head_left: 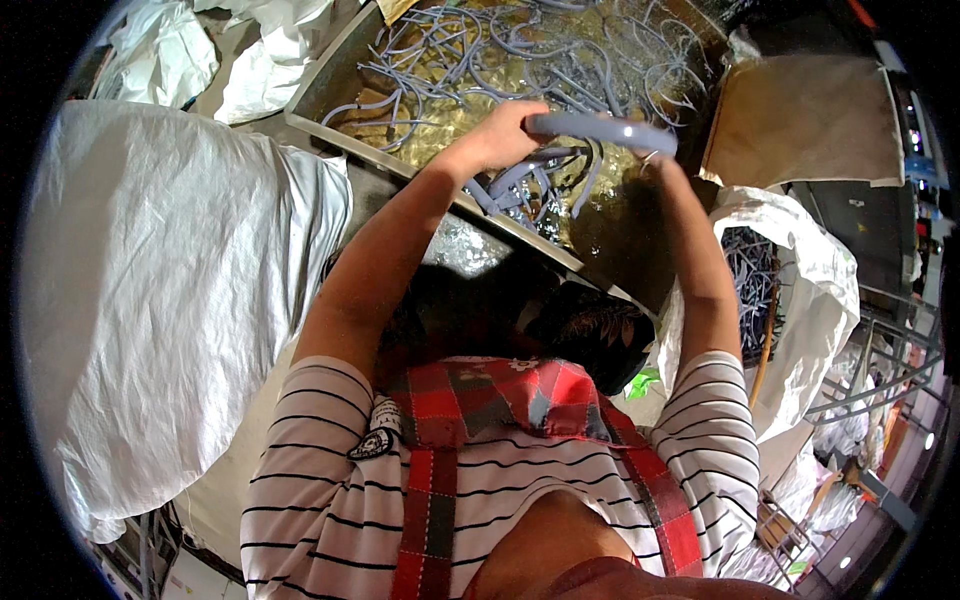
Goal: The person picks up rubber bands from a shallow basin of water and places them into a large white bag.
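Observation:
My left hand [507,135] is closed around one end of a thick, glossy grey tube [600,128], which stretches in a slight bend across to my right hand [655,160]. That hand grips the other end, its fingers largely hidden behind the tube. Both hands are raised over a metal-rimmed tank [350,152] of shallow water. Below my left hand, several short grey pieces [520,185] lie bunched against the tank's near side. Farther in, many thin grey tubes [450,45] are tangled in the water.
Left of me stands a large bulk covered in silvery-white sheeting [180,280]. To the right, an open white sack [815,260] holds many dark, thin strips [750,270]. A brown board [805,120] lies beyond the sack, beside the tank. Crumpled white sacks [275,60] are at the far left.

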{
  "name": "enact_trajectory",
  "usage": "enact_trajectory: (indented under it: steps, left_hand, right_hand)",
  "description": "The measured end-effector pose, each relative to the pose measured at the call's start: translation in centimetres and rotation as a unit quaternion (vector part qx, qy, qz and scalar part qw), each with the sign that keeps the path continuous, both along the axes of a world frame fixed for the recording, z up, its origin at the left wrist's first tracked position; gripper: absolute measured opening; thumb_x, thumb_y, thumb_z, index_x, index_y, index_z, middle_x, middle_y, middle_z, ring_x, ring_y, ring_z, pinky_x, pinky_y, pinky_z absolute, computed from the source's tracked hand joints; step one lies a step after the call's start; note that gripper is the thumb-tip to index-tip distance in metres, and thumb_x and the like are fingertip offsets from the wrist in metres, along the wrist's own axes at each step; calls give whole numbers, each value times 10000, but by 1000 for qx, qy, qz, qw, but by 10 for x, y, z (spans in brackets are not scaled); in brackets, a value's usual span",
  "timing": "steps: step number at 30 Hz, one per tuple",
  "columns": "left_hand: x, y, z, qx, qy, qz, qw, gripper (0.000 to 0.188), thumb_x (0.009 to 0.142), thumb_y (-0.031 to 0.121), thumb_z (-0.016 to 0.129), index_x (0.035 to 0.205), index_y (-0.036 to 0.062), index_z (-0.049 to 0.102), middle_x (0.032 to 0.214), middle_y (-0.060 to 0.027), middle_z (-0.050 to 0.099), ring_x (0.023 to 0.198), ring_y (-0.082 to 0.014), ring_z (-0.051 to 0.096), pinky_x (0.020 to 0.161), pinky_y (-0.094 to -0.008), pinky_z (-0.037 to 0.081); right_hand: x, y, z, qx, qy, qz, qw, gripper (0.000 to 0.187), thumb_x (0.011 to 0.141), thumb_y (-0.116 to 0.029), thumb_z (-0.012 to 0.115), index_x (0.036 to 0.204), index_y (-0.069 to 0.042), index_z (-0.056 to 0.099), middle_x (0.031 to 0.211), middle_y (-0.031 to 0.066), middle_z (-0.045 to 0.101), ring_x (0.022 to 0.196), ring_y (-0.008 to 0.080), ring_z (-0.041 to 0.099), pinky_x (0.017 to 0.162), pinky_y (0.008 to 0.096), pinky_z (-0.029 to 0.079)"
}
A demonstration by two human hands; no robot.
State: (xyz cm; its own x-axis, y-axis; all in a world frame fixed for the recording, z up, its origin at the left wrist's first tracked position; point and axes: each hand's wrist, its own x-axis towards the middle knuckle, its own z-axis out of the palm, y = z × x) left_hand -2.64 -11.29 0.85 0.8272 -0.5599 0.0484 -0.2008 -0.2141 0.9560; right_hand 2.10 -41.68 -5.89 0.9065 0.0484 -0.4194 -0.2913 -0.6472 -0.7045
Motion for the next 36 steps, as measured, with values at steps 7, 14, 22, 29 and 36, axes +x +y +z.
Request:
enact_trajectory:
  steps: [7, 14, 22, 29, 36]
  left_hand:
    - [-5, 11, 13, 16, 20, -25, 999, 111, 762, 55, 603, 864, 20, 576, 755, -36, 566, 708, -141, 524, 671, -261, 423]
    - [17, 25, 10, -57, 301, 286, 908, 489, 814, 454, 580, 680, -12, 514, 603, -59, 497, 534, -148, 499, 498, -304, 435]
    - [31, 62, -21, -403, 509, 358, 670, 412, 889, 443, 452, 794, 50, 376, 551, -25, 303, 429, -136, 297, 425, -329, 348]
    - [32, 60, 22, -424, 342, 500, 674, 416, 883, 398, 496, 687, 37, 434, 530, -8, 340, 409, -111, 292, 404, -287, 316]
    - [12, 21, 18, -209, 271, 306, 888, 289, 866, 254, 564, 853, -34, 560, 677, -24, 496, 533, -95, 440, 472, -227, 387]
  right_hand:
    - [-7, 29, -53, 19, 74, 51, 996, 839, 654, -481, 715, 1180, 113, 441, 1079, 191, 565, 980, 243, 547, 839, 310, 415]
    - [-28, 11, -62, -69, -25, 8, 997, 490, 627, -403, 760, 773, 47, 632, 670, 85, 608, 607, 161, 534, 568, 320, 416]
    - [-56, 0, -22, -46, -153, -222, 962, 437, 632, -332, 767, 662, 52, 560, 595, 76, 548, 517, 152, 462, 520, 323, 403]
    - [-82, 8, 7, -191, -285, -187, 921, 434, 627, -402, 741, 633, -14, 547, 557, 145, 562, 513, 283, 533, 543, 373, 434]
    - [-81, 50, 73, -203, -371, -102, 900, 476, 660, -439, 725, 734, -6, 541, 627, 167, 563, 587, 321, 565, 539, 354, 442]
